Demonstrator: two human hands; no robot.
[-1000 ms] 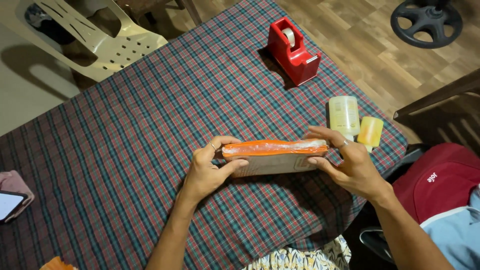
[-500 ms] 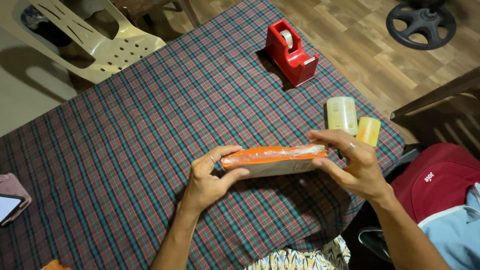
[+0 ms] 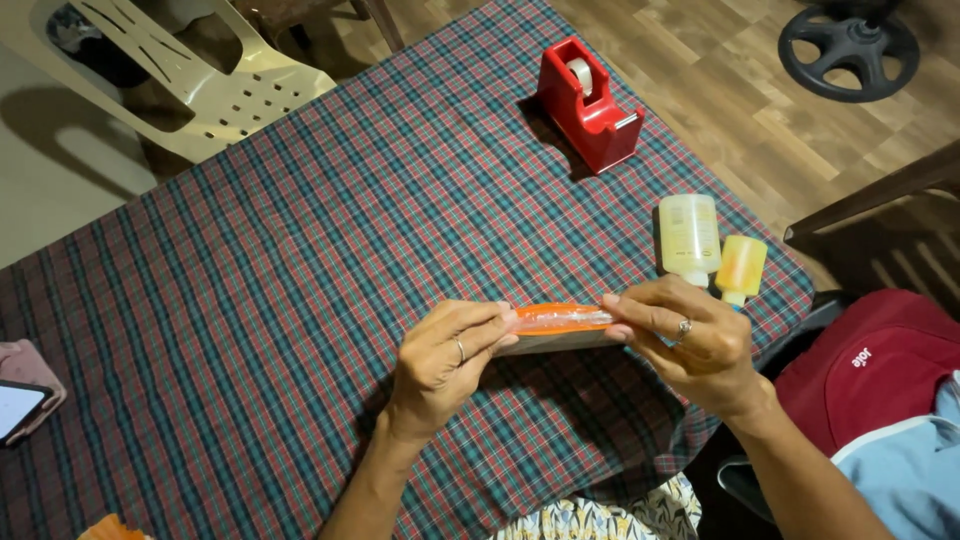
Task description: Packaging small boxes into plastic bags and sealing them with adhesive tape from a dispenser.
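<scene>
Head view: an orange plastic-wrapped packet [image 3: 560, 320] is pinched at its ends by the left hand [image 3: 440, 362] and right hand [image 3: 700, 345], below the red tape dispenser [image 3: 590, 100]. It is best kept level, pressure even.

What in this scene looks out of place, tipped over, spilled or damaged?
Two small bottles, a pale one and a yellow one, lie on their sides near the table's right edge rather than standing; no spill shows. The hands, left and right, hold an orange packet level. Nothing looks damaged.
</scene>
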